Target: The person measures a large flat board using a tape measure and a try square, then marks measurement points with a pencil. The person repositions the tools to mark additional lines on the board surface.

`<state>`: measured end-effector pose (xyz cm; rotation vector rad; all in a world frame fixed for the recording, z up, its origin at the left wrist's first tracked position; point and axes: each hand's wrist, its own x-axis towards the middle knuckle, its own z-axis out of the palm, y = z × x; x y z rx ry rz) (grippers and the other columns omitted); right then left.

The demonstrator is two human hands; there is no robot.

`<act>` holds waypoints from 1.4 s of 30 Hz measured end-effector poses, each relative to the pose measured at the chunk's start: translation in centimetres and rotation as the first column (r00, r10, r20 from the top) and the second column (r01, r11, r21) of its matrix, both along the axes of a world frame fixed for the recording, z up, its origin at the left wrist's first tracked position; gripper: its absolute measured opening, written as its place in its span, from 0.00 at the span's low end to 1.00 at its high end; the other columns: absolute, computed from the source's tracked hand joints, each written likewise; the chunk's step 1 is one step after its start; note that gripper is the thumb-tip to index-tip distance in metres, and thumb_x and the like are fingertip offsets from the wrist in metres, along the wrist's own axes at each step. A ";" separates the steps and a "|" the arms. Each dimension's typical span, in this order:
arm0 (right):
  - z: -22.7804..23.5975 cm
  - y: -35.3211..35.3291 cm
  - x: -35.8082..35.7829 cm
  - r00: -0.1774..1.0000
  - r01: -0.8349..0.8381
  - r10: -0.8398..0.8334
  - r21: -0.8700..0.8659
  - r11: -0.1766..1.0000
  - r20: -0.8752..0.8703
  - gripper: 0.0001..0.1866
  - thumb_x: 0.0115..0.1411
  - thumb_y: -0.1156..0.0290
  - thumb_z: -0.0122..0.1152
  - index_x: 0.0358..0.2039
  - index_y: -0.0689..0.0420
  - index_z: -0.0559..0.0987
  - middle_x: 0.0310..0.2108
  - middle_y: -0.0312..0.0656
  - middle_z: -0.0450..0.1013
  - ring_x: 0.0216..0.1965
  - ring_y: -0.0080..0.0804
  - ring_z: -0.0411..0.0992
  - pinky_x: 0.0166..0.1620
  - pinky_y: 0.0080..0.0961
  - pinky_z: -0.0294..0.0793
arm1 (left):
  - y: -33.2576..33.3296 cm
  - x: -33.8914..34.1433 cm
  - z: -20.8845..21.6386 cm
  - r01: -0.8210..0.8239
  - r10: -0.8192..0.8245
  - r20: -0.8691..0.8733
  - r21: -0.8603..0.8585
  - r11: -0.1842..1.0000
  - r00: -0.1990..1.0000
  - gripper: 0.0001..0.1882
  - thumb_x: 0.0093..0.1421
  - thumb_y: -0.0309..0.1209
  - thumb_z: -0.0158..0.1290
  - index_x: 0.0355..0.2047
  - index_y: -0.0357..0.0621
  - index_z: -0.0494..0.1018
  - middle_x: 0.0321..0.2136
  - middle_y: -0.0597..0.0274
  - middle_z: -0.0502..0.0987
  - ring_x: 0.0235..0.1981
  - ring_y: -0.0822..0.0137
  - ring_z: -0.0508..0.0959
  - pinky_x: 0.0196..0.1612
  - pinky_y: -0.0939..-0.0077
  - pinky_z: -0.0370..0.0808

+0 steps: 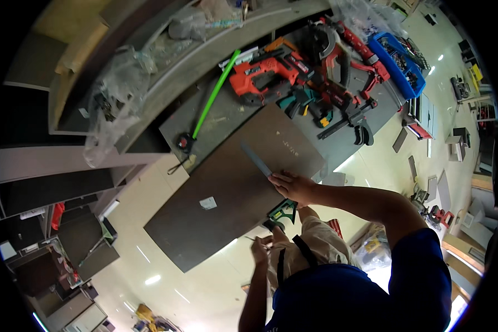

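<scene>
A dark brown panel (232,177) lies across the workbench, its near end jutting out over the floor. My right hand (293,187) reaches over the panel, its fingers closed on the near end of a flat grey strip (255,159). The strip points away to the upper left, above the panel; its exact kind does not show. At the panel's edge, just below my right hand, sits a green clamp (283,210). My left hand (262,249) is low beside my leg, fingers curled, with a thin dark tip showing near them. A white label (208,203) is on the panel.
On the bench (210,91) lie a tape measure (185,142) with green blade extended, a red jigsaw (268,77), a circular saw (335,61), several clamps and a blue tray (398,63) of small parts. Shelving stands left. Loose board pieces (412,167) lie on the right floor.
</scene>
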<state>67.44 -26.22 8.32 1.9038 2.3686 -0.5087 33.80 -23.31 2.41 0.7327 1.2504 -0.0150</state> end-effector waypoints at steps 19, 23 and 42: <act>-0.1 -1.1 -0.5 0.998 -0.044 0.042 -0.024 0.999 -0.052 0.55 0.40 0.49 0.75 0.65 0.60 0.61 0.73 0.57 0.40 0.74 0.49 0.41 0.72 0.51 0.46 | 0.8 8.5 -2.2 -0.387 0.384 0.242 -0.037 0.921 0.891 0.15 0.67 0.31 0.54 0.50 0.40 0.68 0.48 0.56 0.71 0.49 0.58 0.75 0.49 0.62 0.80; -2.4 -4.3 -1.2 0.984 0.050 -0.018 0.178 0.983 -0.177 0.42 0.45 0.58 0.71 0.61 0.57 0.68 0.72 0.55 0.47 0.72 0.50 0.49 0.70 0.51 0.51 | -0.3 9.1 2.3 -0.335 0.306 0.196 0.142 0.931 0.932 0.15 0.62 0.25 0.57 0.48 0.40 0.69 0.41 0.61 0.73 0.45 0.65 0.76 0.43 0.69 0.80; 8.5 0.1 -6.7 0.719 0.330 0.219 0.600 0.729 -0.660 0.21 0.57 0.65 0.68 0.51 0.53 0.76 0.51 0.43 0.75 0.54 0.41 0.75 0.56 0.38 0.74 | 8.6 4.2 31.6 -0.240 0.217 0.110 0.295 0.925 0.970 0.14 0.61 0.21 0.51 0.21 0.50 0.63 0.19 0.72 0.65 0.21 0.78 0.66 0.26 0.80 0.63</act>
